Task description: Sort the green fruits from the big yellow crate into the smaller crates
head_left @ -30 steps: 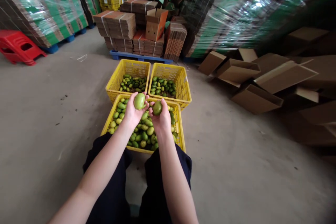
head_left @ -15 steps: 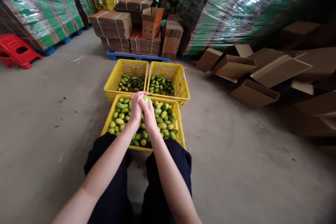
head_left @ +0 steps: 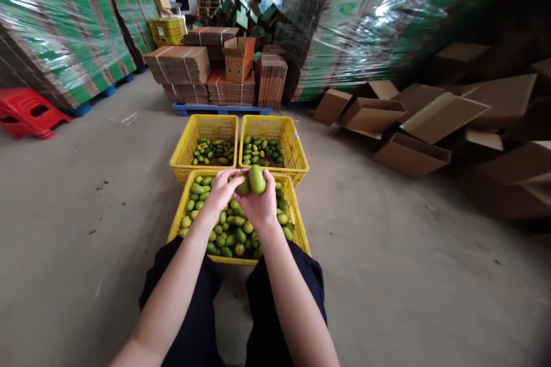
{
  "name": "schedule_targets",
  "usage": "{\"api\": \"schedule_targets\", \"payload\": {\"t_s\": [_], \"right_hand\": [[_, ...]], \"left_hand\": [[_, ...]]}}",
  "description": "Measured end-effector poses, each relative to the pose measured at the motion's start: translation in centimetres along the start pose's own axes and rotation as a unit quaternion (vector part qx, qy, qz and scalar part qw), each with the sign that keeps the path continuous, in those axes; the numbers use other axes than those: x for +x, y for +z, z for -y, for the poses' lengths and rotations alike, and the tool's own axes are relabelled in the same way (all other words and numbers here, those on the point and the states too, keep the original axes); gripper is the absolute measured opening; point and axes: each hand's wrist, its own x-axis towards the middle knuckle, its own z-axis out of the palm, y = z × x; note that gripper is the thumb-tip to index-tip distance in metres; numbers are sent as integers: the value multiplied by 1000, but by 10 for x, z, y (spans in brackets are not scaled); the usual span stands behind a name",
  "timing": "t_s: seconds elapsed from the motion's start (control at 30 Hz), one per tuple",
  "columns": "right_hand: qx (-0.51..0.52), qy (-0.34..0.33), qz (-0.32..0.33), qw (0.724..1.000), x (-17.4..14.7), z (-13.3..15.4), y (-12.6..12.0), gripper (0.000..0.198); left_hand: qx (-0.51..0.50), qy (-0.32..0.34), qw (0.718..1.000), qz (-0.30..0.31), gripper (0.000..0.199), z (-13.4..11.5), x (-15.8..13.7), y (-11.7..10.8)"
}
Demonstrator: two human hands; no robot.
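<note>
Above the front yellow crate [head_left: 173, 228] my two hands meet. My right hand [head_left: 262, 206] is turned palm up, its fingers curled around a smooth green oval fruit [head_left: 257, 179]. Against it sits a second, darker green fruit [head_left: 244, 185], which the fingers of my left hand [head_left: 220, 194] grip from the left side. The lower parts of both fruits are hidden by the hands. Beneath them, many green and yellowish oval fruits [head_left: 240, 235] fill the front crate.
Behind stand two yellow crates, left [head_left: 183, 146] and right [head_left: 297, 152], each partly filled with green fruits. A blue pallet [head_left: 221, 109] carries flattened cartons [head_left: 183, 66]. Open cardboard boxes [head_left: 411, 155] lie at right; a red stool [head_left: 34, 112] stands at left.
My hands were pressed together around a fruit; now they have moved apart slightly and two fruits show. The right hand has turned palm up. The view has tilted upward.
</note>
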Motion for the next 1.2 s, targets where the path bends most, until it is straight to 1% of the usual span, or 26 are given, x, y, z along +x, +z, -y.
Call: {"api": "schedule_targets", "payload": {"t_s": [0.03,0.1,0.2,0.27,0.33,0.37,0.43,0.5,0.53,0.6,0.67,0.7,0.73,0.8,0.9,1.0,1.07,1.13,1.2], "right_hand": [[-5,-1,15,1000,0,1,0,35],[-11,-7,44,999,-1,3,-1,34],[-6,-8,61,998,-4,8,-5,33],[-4,-15,54,998,-4,10,-8,37],[-6,-53,31,998,-3,11,-12,41],[-7,-88,12,996,-2,11,-14,41],[-29,-163,-33,986,0,11,-16,37],[-107,-232,-64,965,0,11,-18,30],[-163,-267,-70,947,-1,11,-18,30],[-279,-341,-66,895,-4,11,-18,37],[-352,-405,-61,841,-7,11,-18,40],[-370,-426,-59,824,-8,12,-19,39],[-378,-436,-55,815,-8,12,-20,38],[-386,-431,-35,815,-7,14,-23,37],[-414,-400,5,817,-5,16,-27,37],[-444,-393,8,805,-5,18,-29,36],[-444,-387,6,808,-6,19,-29,36],[-419,-364,4,832,-7,20,-27,38],[-370,-321,-8,872,-9,22,-25,35]], "left_hand": [[34,10,999,3,14,2,1,-2],[118,51,991,33,24,4,3,-9],[226,154,958,89,47,6,1,-17],[252,205,937,128,56,6,-3,-17],[250,245,926,141,57,7,-8,-13],[243,268,923,132,56,8,-10,-10],[213,311,922,94,55,10,-13,-3],[177,334,924,63,60,13,-14,1],[163,343,924,50,61,14,-14,2],[161,364,917,28,55,16,-13,1],[179,392,902,7,43,17,-12,-1],[187,404,895,-1,39,17,-11,-2],[193,414,890,-5,37,18,-10,-3],[192,423,886,-5,38,18,-8,-4],[185,418,890,9,41,18,-7,-4],[175,405,897,18,43,18,-7,-4],[164,393,904,25,42,17,-8,-4],[139,365,920,36,42,15,-9,-3],[80,298,950,54,47,11,-10,-2]]}}
